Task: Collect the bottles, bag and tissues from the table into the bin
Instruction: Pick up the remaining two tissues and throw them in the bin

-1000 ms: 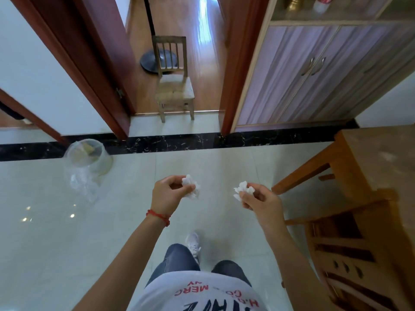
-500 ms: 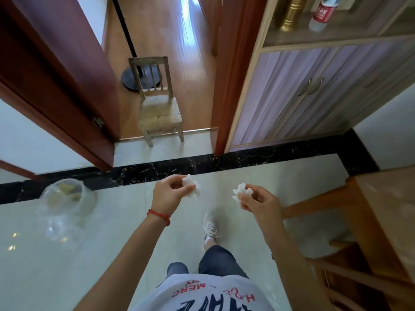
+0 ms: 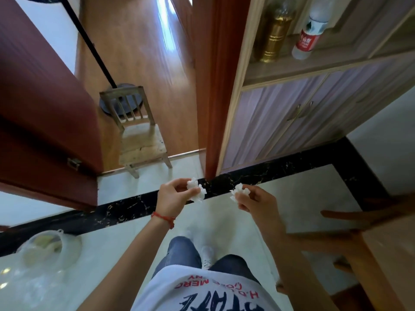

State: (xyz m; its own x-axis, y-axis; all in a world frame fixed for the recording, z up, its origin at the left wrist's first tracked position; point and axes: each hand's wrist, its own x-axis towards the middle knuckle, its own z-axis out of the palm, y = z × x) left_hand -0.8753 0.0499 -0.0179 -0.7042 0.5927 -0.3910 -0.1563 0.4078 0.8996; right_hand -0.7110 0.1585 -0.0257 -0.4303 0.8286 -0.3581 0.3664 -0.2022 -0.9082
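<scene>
Bin (image 3: pixel 48 248): on floor, low left, clear liner, well apart from both hands.
Left hand (image 3: pixel 173 196): fingertips pinched on crumpled tissue (image 3: pixel 197 190), held mid-air.
Right hand (image 3: pixel 253 199): fingertips pinched on second tissue wad (image 3: pixel 238 191), mid-air, near the first but apart.
Handling, judged: wads very light, soft, compressible, non-fragile. Light pinch across bulk suffices; release close above bin mouth, as draught may carry them.
Counter (image 3: pixel 386 248): right edge, blurred.

Bin (image 3: pixel 48 248) sits on the floor down at 8 o'clock, well apart from the chair (image 3: pixel 139 133) in the doorway at 11. Cabinet (image 3: pixel 314 113) is up at 2 with two bottles (image 3: pixel 275 34) on its shelf, and the table (image 3: pixel 386 248) edge is at 4.
</scene>
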